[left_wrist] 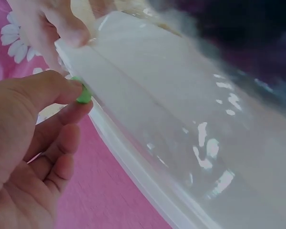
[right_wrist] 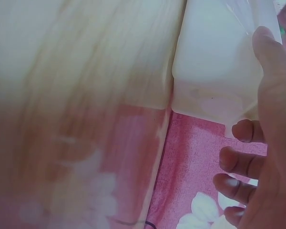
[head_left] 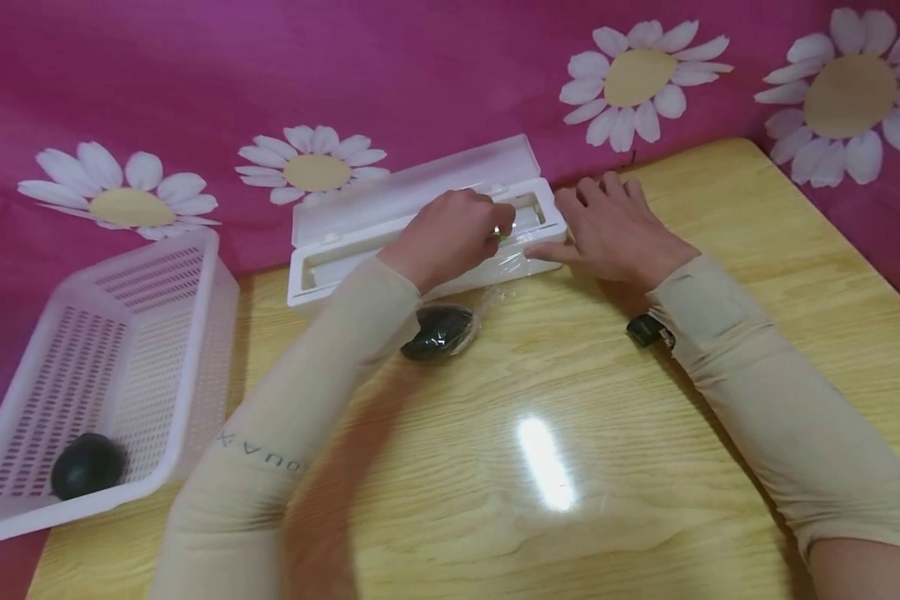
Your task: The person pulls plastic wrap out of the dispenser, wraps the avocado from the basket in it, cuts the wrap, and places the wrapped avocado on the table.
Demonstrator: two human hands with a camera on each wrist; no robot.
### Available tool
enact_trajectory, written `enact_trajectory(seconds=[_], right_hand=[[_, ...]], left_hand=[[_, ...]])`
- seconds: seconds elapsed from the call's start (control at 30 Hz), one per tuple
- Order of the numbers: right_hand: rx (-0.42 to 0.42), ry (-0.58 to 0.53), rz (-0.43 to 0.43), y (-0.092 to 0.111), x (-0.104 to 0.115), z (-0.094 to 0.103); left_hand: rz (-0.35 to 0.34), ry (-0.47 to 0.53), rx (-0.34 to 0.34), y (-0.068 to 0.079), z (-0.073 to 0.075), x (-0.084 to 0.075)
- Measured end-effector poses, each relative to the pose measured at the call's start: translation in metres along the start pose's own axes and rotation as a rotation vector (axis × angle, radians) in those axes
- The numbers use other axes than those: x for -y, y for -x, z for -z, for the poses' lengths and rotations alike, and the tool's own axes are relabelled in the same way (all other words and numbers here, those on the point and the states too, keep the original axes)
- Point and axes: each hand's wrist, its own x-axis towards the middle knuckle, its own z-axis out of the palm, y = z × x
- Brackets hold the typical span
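A long white box (head_left: pixel 295 279) stands on the table with its lid (head_left: pixel 420 185) raised at the back. My left hand (head_left: pixel 450 237) is over its right half, pinching a small green tab (left_wrist: pixel 84 95) between thumb and index finger at the box's edge. Clear plastic film (left_wrist: pixel 181 138) drapes down the front wall. My right hand (head_left: pixel 615 229) grips the box's right end, thumb on the front wall and fingers round the corner. Beneath my left forearm lies a dark rounded thing (head_left: pixel 441 332) wrapped in clear film, partly hidden by the sleeve.
A white perforated basket (head_left: pixel 206 350) stands at the left with a black ball (head_left: pixel 88 467) inside. Under my right cuff shows a small black device (head_left: pixel 647 331). Pink flowered cloth (head_left: pixel 435 67) hangs behind the wooden table (head_left: pixel 480 517).
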Motion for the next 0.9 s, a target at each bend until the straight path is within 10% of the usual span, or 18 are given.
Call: enact_trajectory(seconds=[0.9], right_hand=[[0.018,-0.009,-0.014,-0.003,0.002,0.001]], left_hand=[[0.039,0.002,-0.091,0.087,-0.007,0.058]])
